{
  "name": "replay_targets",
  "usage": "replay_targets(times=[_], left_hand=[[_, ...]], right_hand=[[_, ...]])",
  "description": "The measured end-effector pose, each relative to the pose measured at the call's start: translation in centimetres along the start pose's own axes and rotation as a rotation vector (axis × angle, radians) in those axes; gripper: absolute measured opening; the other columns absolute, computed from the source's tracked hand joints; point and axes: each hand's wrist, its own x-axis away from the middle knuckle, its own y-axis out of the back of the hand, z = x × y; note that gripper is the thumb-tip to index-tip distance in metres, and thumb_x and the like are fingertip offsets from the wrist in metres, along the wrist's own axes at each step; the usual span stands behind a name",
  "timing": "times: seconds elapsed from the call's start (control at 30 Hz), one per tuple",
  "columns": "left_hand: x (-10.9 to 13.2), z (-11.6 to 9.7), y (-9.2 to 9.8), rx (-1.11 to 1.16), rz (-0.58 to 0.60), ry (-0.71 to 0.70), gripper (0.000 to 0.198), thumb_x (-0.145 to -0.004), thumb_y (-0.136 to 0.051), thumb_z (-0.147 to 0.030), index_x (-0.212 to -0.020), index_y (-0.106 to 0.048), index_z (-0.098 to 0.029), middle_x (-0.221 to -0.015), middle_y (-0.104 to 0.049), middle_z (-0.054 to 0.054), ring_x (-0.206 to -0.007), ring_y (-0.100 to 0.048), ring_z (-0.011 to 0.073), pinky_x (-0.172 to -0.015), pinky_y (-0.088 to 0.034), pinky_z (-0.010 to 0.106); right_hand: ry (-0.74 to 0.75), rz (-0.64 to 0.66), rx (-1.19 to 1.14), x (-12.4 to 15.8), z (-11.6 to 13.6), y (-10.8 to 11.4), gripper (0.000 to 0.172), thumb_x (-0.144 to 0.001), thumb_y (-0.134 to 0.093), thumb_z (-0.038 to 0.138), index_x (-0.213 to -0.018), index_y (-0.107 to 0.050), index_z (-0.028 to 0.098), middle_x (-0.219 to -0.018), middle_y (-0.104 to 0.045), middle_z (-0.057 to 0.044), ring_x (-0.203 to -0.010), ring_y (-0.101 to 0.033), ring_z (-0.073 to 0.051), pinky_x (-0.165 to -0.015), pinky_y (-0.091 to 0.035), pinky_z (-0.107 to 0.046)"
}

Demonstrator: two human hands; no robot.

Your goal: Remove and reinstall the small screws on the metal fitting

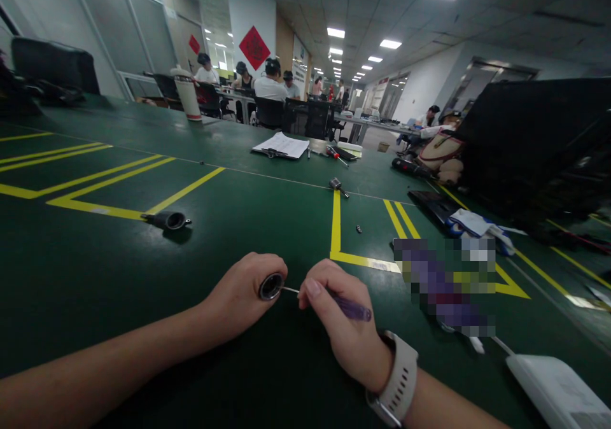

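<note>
My left hand (245, 292) is closed around a hollow cylindrical part (270, 287), its dark ringed opening turned toward my right hand. Most of that part is hidden in the fist. In my right hand (341, 314), which wears a pale watch, is a small screwdriver (354, 309) with a translucent purple handle. Its thin shaft points left, with the end at the opening; whether it touches inside cannot be seen. Beyond my left hand a black hollow housing (169, 221) lies on its side. Farther off are a small dark metal part (337, 186) and a tiny metal piece (359, 229).
Yellow tape lines mark the green table (267, 216). At its far side are a clipboard with papers (281, 145), a red-handled screwdriver (336, 155) and a tumbler (187, 96). To the right lie a pixelated purple object (439, 286), a cloth (480, 225) and a white box (558, 384).
</note>
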Motion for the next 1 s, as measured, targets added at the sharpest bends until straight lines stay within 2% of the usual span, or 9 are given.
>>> replay_targets(times=[0.2,0.37,0.53,0.63,0.77,1.0], left_hand=[[0.0,-0.1,-0.1,-0.002,0.020,-0.007,0.009,-0.071,-0.049,-0.011,-0.065,-0.051,-0.019,-0.062,-0.055,-0.003,-0.061,-0.051,0.0134,-0.061,-0.037,0.026],[0.3,-0.3,0.0,-0.010,0.023,-0.028,0.010,-0.071,-0.048,-0.011,-0.067,-0.051,-0.019,-0.063,-0.055,-0.003,-0.061,-0.050,0.0128,-0.061,-0.037,0.026],[0.4,-0.4,0.1,-0.023,0.010,-0.041,0.010,-0.072,-0.047,-0.010,-0.067,-0.051,-0.018,-0.063,-0.054,-0.003,-0.060,-0.049,0.0132,-0.061,-0.036,0.027],[0.3,-0.4,0.1,-0.026,0.014,-0.052,0.010,-0.071,-0.046,-0.009,-0.066,-0.051,-0.017,-0.063,-0.054,-0.003,-0.061,-0.049,0.0131,-0.062,-0.036,0.027],[0.1,-0.2,0.0,-0.012,0.019,-0.033,0.010,-0.069,-0.046,-0.009,-0.066,-0.051,-0.017,-0.064,-0.054,-0.003,-0.062,-0.050,0.0128,-0.063,-0.036,0.026],[0.0,-0.1,-0.1,0.000,0.033,-0.011,0.008,-0.069,-0.047,-0.010,-0.066,-0.051,-0.018,-0.064,-0.055,-0.003,-0.062,-0.050,0.0126,-0.063,-0.036,0.026]], right_hand=[[-0.098,0.023,-0.033,-0.4,-0.2,-0.1,0.024,-0.084,-0.049,0.024,-0.063,-0.059,0.018,-0.065,-0.056,-0.001,-0.066,-0.053,-0.015,-0.063,-0.040,-0.030],[-0.260,-0.001,-0.254,-0.5,-1.0,-0.2,0.028,-0.084,-0.050,0.026,-0.060,-0.062,0.018,-0.060,-0.058,0.001,-0.063,-0.053,-0.014,-0.065,-0.040,-0.029],[-0.332,0.015,-0.432,-0.5,-1.8,-0.3,0.025,-0.083,-0.052,0.028,-0.064,-0.065,0.018,-0.062,-0.060,0.001,-0.065,-0.055,-0.013,-0.068,-0.040,-0.028],[-0.377,-0.029,-0.515,-0.6,-2.0,-0.4,0.025,-0.082,-0.053,0.027,-0.062,-0.063,0.018,-0.059,-0.059,0.001,-0.061,-0.054,-0.013,-0.066,-0.040,-0.028],[-0.391,-0.073,-0.610,-0.8,-2.2,-0.4,0.025,-0.080,-0.052,0.024,-0.058,-0.061,0.018,-0.055,-0.056,0.001,-0.055,-0.051,-0.012,-0.060,-0.038,-0.028],[-0.353,-0.147,-0.532,-0.7,-2.7,-0.1,0.027,-0.080,-0.052,0.025,-0.054,-0.058,0.018,-0.051,-0.053,0.003,-0.053,-0.047,-0.012,-0.059,-0.035,-0.028]])
